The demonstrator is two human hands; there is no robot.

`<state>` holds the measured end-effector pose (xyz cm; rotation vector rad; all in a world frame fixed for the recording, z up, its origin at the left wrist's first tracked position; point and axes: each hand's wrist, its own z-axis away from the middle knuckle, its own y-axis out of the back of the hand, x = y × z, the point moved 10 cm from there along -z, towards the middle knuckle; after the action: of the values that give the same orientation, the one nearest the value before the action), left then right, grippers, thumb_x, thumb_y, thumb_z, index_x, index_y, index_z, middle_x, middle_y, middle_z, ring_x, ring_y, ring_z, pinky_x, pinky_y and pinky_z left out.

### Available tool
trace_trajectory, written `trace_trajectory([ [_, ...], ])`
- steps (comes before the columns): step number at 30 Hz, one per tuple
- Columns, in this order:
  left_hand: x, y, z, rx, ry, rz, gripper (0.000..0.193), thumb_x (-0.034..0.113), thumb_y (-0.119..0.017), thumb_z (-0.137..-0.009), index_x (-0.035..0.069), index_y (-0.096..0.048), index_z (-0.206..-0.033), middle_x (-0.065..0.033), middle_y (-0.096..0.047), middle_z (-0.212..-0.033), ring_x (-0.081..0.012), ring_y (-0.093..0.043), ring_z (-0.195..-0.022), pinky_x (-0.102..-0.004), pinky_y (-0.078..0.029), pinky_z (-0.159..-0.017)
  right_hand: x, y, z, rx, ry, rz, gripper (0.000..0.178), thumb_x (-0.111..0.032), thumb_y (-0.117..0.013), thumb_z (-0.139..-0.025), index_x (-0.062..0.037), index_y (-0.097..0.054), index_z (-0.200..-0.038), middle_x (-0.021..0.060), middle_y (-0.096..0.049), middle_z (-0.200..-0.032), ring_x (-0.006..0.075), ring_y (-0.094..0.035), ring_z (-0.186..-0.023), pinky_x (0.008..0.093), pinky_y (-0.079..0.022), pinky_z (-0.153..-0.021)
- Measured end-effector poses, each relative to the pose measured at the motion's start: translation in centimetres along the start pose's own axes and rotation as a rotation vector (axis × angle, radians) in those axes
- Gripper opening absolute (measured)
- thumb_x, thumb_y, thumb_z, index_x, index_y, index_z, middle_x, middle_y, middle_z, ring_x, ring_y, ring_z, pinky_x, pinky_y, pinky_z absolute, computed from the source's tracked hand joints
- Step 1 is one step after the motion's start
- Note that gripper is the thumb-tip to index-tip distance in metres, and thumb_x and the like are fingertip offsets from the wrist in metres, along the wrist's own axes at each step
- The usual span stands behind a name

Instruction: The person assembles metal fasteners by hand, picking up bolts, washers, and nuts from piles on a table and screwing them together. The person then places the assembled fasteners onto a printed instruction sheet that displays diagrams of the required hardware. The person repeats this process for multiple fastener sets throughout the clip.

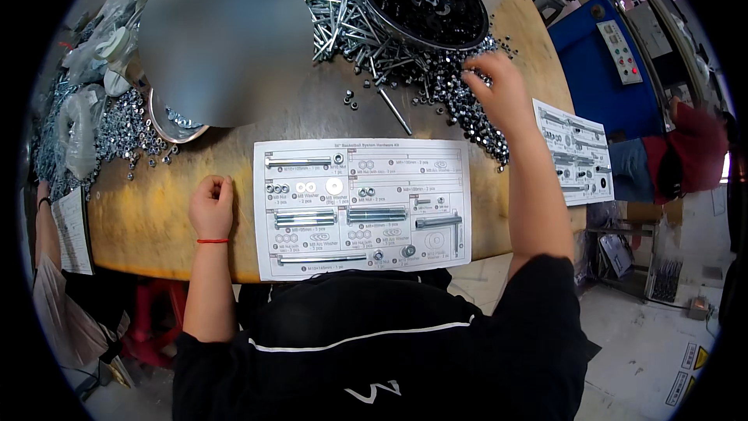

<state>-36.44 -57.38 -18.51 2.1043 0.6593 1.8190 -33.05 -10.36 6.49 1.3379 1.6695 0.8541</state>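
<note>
My left hand [211, 207], with a red cord at its wrist, rests closed on the table beside a white printed sheet [475, 210]; whatever it may hold is hidden. Bolts [309, 163], nuts [338, 158], washers [334, 186] and an L-shaped hex key [448, 224] lie over the sheet's outlines. Reaching out to the far right, my right hand [502, 93] hovers at a heap of small dark nuts [456, 82]. Its fingers are curled, with a gap between thumb and forefinger, and nothing shows in it. One loose bolt [394, 111] lies between the heap and the sheet.
A black bowl [427, 0] with washers stands behind the nuts, beside piled long bolts [335, 8]. A blurred round patch covers the upper left. Left of it are a metal bowl [175, 129], plastic bags [82, 129] and more nuts. Another filled sheet [573, 152] lies right, near a person.
</note>
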Motion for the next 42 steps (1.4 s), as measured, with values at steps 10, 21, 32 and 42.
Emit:
trace_trajectory([
  [10, 0.0, 1.0, 0.3, 0.047, 0.024, -0.039, 0.018, 0.021, -0.070, -0.087, 0.006, -0.065, -0.079, -0.0046, -0.059, -0.061, -0.0148, -0.054, -0.054, -0.0293, -0.043, -0.053, 4.1, -9.4, -13.7, -0.194, -0.248, 0.196, 0.025, -0.026, -0.072, -0.083, -0.0118, -0.074, -0.103, 0.0127, -0.071, -0.104, 0.0303, -0.067, -0.098, 0.0406, -0.053, -0.085],
  [21, -1.4, 0.5, 0.3, 0.026, 0.048, -0.054, 0.017, 0.023, -0.069, -0.088, 0.007, -0.065, -0.083, -0.0051, -0.060, -0.065, -0.0156, -0.056, -0.058, -0.0294, -0.045, -0.057, 5.5, -4.5, -8.8, 0.137, -0.385, -0.617, 0.022, -0.013, -0.074, -0.085, 0.0023, -0.072, -0.101, 0.0042, -0.070, -0.080, 0.0097, -0.060, -0.063, 0.0242, -0.048, -0.060],
  [32, -3.1, 0.1, -0.4, -0.034, 0.021, 0.056, 0.022, 0.022, -0.067, -0.093, 0.002, -0.065, -0.086, 0.0025, -0.058, -0.070, -0.0050, -0.048, -0.063, -0.0224, -0.040, -0.059, -2.8, -7.8, 23.3, -0.798, -0.567, -0.416, 0.011, -0.004, -0.069, -0.081, 0.0026, -0.069, -0.090, 0.0105, -0.068, -0.077, 0.0169, -0.063, -0.069, 0.0308, -0.049, -0.063],
  [42, -2.7, 0.0, -0.9, -0.036, -0.047, -0.025, 0.022, 0.022, -0.067, -0.093, 0.001, -0.066, -0.088, 0.0030, -0.057, -0.069, -0.0046, -0.047, -0.063, -0.0221, -0.039, -0.058, -0.7, -7.4, 28.2, -0.321, -0.840, -0.750, 0.022, 0.001, -0.071, -0.079, -0.0008, -0.066, -0.099, 0.0052, -0.059, -0.073, 0.0138, -0.057, -0.065, 0.0282, -0.048, -0.061],
])
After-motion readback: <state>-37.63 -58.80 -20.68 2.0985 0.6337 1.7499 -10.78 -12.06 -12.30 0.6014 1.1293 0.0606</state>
